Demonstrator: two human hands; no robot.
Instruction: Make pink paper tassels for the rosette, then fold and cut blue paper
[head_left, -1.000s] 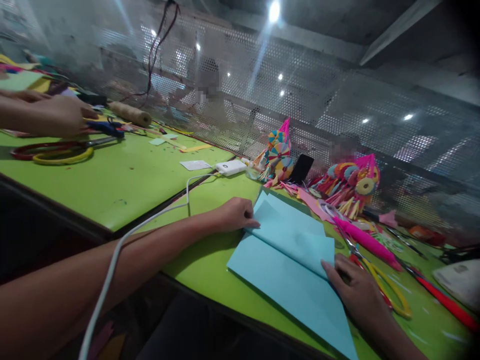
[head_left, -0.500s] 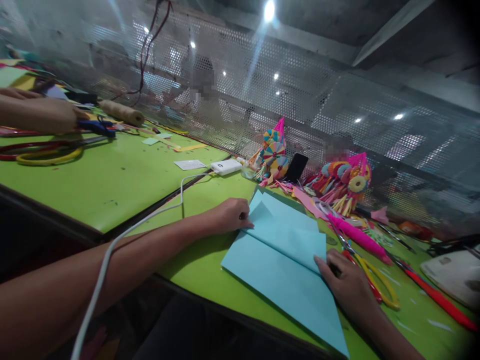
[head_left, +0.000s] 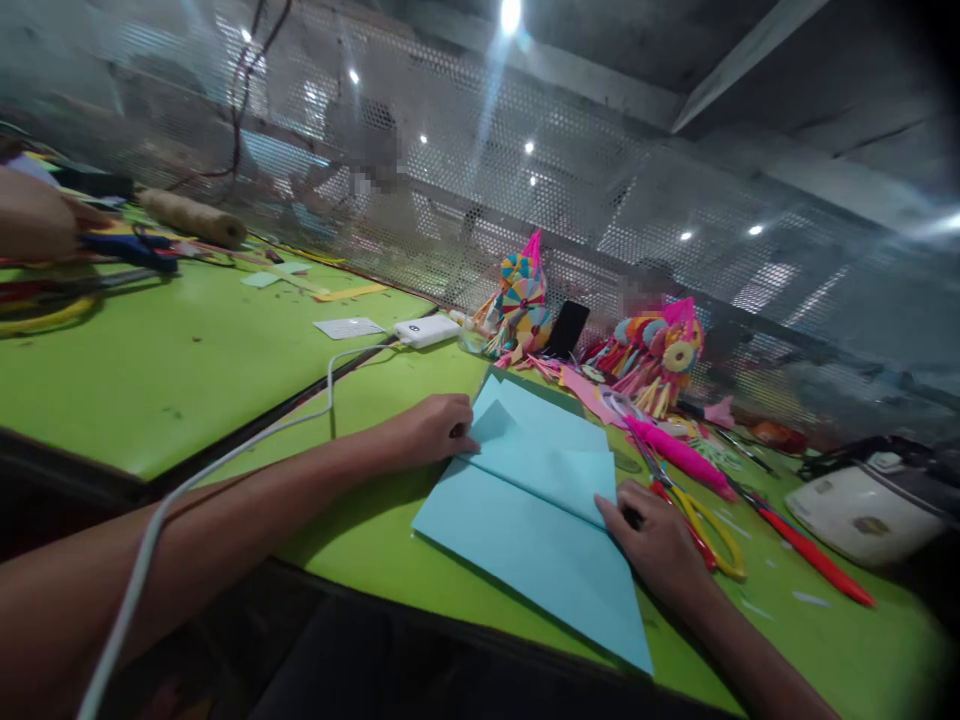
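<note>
A light blue sheet of paper (head_left: 525, 545) lies on the green table in front of me, its far part folded over toward me so that a crease edge runs across it. My left hand (head_left: 442, 430) pinches the left end of that folded edge between thumb and curled fingers. At the right end, my right hand (head_left: 649, 530) grips the fold with its thumb on the paper. Under the far end of the paper shows a dark green mat or board (head_left: 551, 392). Scissors with yellow and red handles (head_left: 705, 530) lie just right of my right hand.
A white cable (head_left: 247, 450) crosses over my left forearm to a white power bank (head_left: 427, 330). Paper-and-tassel decorations (head_left: 525, 300), a dark phone (head_left: 568, 330), a pink roll (head_left: 682, 458) and a red-handled tool (head_left: 814, 555) lie beyond. Another person's hand (head_left: 37, 215) works at far left.
The view has turned slightly right, so everything sits further left in the picture. Both hands keep their places on the folded paper, with little visible movement.
</note>
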